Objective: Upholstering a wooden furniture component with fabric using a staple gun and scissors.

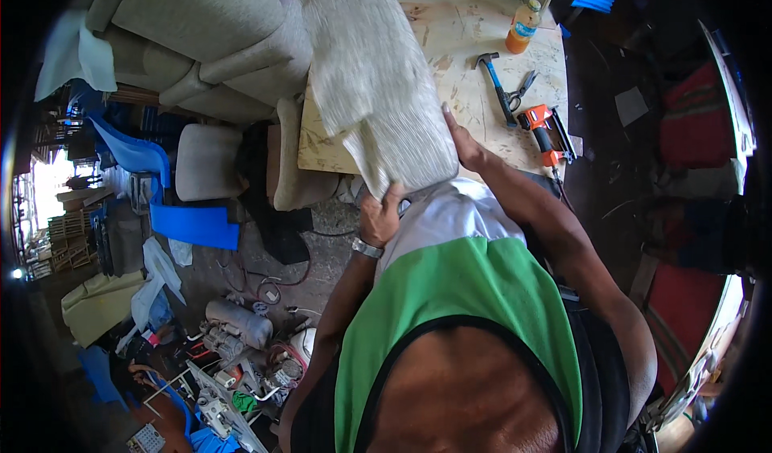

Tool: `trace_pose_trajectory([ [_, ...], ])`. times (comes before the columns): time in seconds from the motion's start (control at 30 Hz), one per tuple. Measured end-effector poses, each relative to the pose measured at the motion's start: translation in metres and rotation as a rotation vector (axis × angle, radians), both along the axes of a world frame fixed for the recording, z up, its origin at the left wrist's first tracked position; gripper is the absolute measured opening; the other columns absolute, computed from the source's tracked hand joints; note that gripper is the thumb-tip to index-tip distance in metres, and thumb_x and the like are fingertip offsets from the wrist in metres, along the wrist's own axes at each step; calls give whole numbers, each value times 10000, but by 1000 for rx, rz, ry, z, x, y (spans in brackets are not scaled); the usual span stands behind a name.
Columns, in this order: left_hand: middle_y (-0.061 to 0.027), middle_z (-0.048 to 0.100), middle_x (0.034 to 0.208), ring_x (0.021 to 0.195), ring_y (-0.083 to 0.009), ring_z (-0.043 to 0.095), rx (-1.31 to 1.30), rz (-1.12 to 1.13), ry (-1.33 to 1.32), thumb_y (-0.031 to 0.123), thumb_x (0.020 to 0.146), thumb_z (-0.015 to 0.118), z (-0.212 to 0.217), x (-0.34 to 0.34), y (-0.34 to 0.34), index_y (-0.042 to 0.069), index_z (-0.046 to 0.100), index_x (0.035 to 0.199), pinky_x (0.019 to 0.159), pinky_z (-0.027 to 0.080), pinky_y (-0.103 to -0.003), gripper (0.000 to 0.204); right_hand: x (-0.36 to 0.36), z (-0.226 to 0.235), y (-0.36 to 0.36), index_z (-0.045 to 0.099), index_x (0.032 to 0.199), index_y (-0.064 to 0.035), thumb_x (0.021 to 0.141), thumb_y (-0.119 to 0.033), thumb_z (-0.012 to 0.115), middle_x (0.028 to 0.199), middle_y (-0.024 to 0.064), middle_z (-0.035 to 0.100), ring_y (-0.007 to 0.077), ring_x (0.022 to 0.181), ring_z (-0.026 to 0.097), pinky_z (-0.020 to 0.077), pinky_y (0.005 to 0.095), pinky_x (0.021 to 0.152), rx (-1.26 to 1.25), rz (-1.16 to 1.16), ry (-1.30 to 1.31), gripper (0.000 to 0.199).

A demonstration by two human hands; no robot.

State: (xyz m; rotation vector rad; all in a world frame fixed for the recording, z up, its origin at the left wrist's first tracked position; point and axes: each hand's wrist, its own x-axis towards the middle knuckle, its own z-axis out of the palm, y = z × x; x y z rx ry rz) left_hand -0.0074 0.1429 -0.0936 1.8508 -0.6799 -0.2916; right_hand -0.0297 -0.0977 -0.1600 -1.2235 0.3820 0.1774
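Observation:
A long cushion panel covered in pale beige textured fabric [378, 75] lies across the plywood worktable [466, 19], its near end hanging over the table's front edge. My left hand [379, 216], with a metal watch on the wrist, grips the fabric at the panel's lower end. On the panel's right edge near the bottom rests my right hand [462, 143], holding it. My green and white shirt fills the lower middle of the view.
On the table to the right lie a blue-handled hammer [497, 87], scissors [523, 90], an orange staple gun [545, 131] and an orange drink bottle [523, 27]. Beige sofa parts [201, 27], a blue plastic chair [161, 188] and a compressor [241, 324] crowd the floor at left.

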Motion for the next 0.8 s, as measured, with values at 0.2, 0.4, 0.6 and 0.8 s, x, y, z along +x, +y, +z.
trace_pose_trajectory([
  [0.2,-50,648,933,850,-132,542,-216,244,-11,285,979,556,95,76,-30,-54,637,1075,764,443,-314,361,37,78,3,34,1506,86,989,-586,310,1590,259,47,339,1488,52,100,382,1198,-330,-104,-450,891],
  [0.4,-40,629,821,761,-117,490,-37,140,-120,276,1008,484,192,114,-48,-86,623,1040,694,418,-323,389,-17,184,23,-20,1473,138,871,-516,606,1507,425,-18,541,1434,-24,55,541,1180,-823,-114,-806,1087],
  [0.6,-109,629,704,634,-151,507,289,50,-60,285,1006,510,182,121,-86,-64,643,1027,609,399,-366,374,-39,170,22,14,1468,137,864,-440,646,1498,432,-12,577,1414,38,108,568,1168,-809,-129,-612,1048],
  [0.8,-66,689,835,719,-157,609,397,-140,-542,312,1019,490,106,182,-100,-20,657,1083,651,458,-366,378,-4,142,25,72,1498,65,869,-331,634,1507,414,15,561,1412,106,162,554,1164,-927,-269,-435,932],
])
